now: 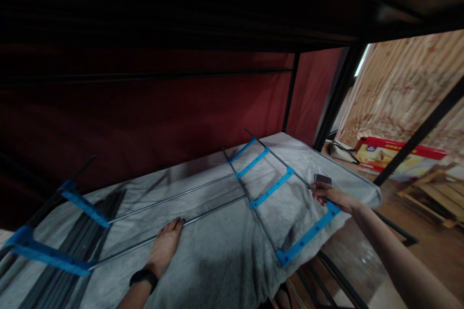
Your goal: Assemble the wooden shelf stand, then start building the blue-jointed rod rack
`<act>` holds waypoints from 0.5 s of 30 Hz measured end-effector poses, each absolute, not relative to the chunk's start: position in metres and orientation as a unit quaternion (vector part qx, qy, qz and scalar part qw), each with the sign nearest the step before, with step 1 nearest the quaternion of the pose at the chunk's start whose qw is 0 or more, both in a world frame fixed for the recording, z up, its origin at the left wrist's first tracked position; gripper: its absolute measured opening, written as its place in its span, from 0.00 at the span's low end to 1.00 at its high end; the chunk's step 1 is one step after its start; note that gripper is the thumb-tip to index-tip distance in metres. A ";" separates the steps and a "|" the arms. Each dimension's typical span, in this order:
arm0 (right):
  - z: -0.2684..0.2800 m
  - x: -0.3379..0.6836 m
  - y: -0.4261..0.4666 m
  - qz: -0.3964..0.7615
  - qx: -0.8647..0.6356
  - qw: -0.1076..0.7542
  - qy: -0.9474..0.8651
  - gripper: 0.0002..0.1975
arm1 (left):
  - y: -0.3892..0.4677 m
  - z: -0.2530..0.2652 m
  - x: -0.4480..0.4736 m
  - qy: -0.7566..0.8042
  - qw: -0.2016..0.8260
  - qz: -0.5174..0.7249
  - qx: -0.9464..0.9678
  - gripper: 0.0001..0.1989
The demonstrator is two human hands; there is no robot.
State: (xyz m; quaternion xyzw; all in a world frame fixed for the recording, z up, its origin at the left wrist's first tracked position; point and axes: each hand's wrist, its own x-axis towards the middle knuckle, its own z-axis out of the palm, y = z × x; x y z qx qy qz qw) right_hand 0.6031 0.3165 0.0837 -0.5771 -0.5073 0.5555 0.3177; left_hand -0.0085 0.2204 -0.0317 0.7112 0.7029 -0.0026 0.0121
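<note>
My left hand (168, 241) lies over a thin metal rod (213, 211), its fingers closed down around it; a dark band sits on that wrist. My right hand (331, 195) grips a dark grey tube (279, 159) on the right side of the frame, near its front corner. Blue plastic connectors (273, 188) join this tube to a parallel one like ladder rungs. Two metal rods run left from this part to blue connectors (54, 257) at the far left. Beside my right fingers lies a dark phone-like object (322, 179).
A grey fleecy cover (210, 256) lies under the frame on a bunk bed. Loose dark tubes (78, 236) are bundled at left. Black bed posts (291, 91) and a low upper bunk surround the space. A red and yellow box (395, 154) and wooden stool (431, 193) stand on the floor.
</note>
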 end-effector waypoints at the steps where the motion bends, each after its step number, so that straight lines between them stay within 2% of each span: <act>1: 0.102 0.601 0.308 0.576 -0.556 0.324 -0.503 0.16 | 0.222 -0.030 -0.008 0.707 0.017 -0.007 0.707 0.29; 7: 0.182 0.557 0.255 0.616 -0.505 0.352 -0.492 0.24 | 0.220 -0.008 0.000 0.717 0.005 -0.009 0.697 0.29; 11: 0.189 0.521 0.231 0.624 -0.482 0.372 -0.490 0.27 | 0.215 0.005 0.000 0.709 0.005 0.009 0.705 0.28; 15: 0.187 0.493 0.204 0.584 -0.499 0.384 -0.512 0.30 | 0.211 0.013 0.000 0.704 0.017 0.028 0.710 0.26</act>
